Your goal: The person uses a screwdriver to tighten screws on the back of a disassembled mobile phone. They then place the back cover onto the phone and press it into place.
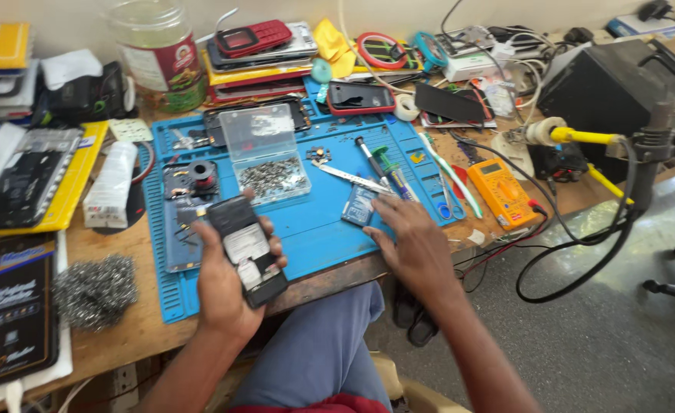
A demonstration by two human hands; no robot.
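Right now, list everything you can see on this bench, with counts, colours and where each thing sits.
work mat: one, blue, centre of bench
opened phone: one, dark, held in left hand over mat
small flat part: one, bluish, on mat at right fingertips
clear parts box: one, lid up, screws inside, mat centre
tweezers: one, silver, on mat
multimeter: one, orange, right of mat
steel wool: one, grey, left front
plastic jar: one, clear, rear left
red keypad phone: one, on rear stack
wooden bench: one, brown
left hand: holding the phone
right hand: fingers on mat by the flat part
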